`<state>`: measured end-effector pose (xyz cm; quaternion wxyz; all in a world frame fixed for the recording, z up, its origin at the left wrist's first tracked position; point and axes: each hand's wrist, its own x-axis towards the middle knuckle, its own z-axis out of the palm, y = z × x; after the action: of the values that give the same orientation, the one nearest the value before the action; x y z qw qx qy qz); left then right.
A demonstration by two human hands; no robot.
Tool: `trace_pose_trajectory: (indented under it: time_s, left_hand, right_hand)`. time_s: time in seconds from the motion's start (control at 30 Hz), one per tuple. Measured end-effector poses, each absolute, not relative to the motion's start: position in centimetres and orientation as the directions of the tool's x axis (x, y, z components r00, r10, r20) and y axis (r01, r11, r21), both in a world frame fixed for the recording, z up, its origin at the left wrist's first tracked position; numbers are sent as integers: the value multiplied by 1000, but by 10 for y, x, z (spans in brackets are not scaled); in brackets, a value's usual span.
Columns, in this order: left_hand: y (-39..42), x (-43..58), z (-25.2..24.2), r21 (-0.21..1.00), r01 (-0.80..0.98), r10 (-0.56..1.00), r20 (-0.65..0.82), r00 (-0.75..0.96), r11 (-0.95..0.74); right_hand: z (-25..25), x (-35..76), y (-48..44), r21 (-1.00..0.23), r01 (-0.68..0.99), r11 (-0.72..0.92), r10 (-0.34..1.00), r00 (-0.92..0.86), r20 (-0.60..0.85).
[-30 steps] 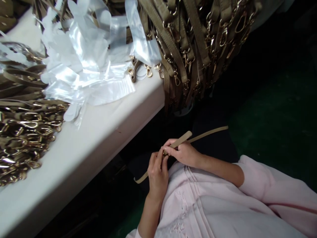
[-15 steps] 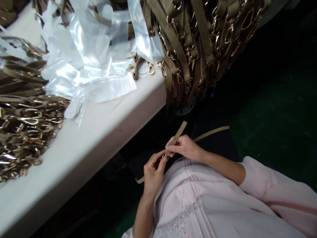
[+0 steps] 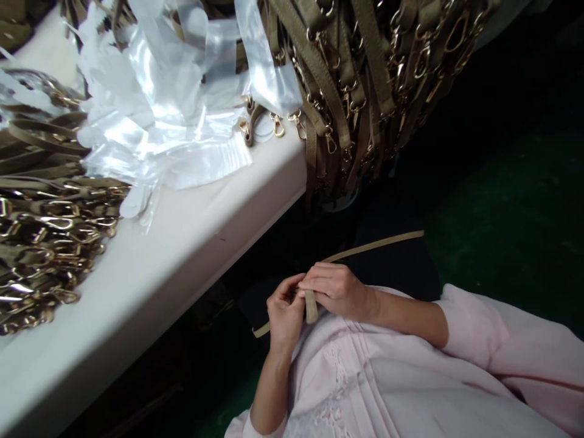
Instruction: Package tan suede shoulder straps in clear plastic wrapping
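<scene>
Close together over my lap, my left hand point(image 3: 286, 307) and my right hand point(image 3: 337, 289) both grip a narrow tan strap point(image 3: 311, 306). The strap's short end hangs down between them toward my body. My left fingers are bent and pinched against the right fingertips; the part of the strap inside this pinch is hidden. My right hand is closed, its thumb and fingers over the strap. Another length of tan strap point(image 3: 376, 245) runs behind the hands to the right, and a bit pokes out left of my left wrist. Whether these lengths join is hidden.
A white-topped table point(image 3: 182, 243) lies ahead and left. On it are clear plastic bags point(image 3: 168, 115) and a pile of straps with gold clasps point(image 3: 50, 243). More khaki straps with gold snap hooks point(image 3: 351, 91) hang over its right edge. A dark cloth point(image 3: 387, 267) covers my lap.
The strap's short end pointed up and away before; now it is turned down toward my body. My right hand has rolled over and moved lower, while my left hand stays nearly in place.
</scene>
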<state>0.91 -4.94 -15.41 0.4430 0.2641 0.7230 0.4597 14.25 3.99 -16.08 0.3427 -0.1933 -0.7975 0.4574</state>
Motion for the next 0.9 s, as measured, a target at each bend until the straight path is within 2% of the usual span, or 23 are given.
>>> trace_pose_trajectory:
  time_s: [0.07, 0.13, 0.27, 0.37, 0.63, 0.77, 0.9]
  left_hand:
    - [-48, 15, -156, 908, -85, 751, -389, -534, 410]
    - [-49, 21, -158, 899, -174, 701, -425, -573, 402]
    - [-56, 29, -164, 843, -360, 620, -538, -571, 400]
    - [-62, 31, -168, 795, -467, 586, -603, -541, 387]
    - [-72, 44, -166, 804, -402, 542, -593, -596, 438]
    - [-77, 48, -165, 701, -578, 524, -706, -477, 418]
    - [-74, 46, -164, 664, -667, 575, -707, -412, 337]
  right_hand:
    - [-161, 143, 35, -793, 5, 609, 600, -657, 457]
    - [-160, 146, 33, -779, 0, 627, 612, -619, 492]
    - [-161, 152, 31, -852, 9, 523, 687, -597, 415]
    - [-163, 157, 30, -869, 10, 494, 680, -628, 379]
    - [-168, 168, 26, -884, -17, 467, 604, -724, 333]
    - [-170, 177, 26, -903, -33, 429, 498, -825, 267]
    - [-169, 177, 25, -891, 15, 453, 461, -860, 220]
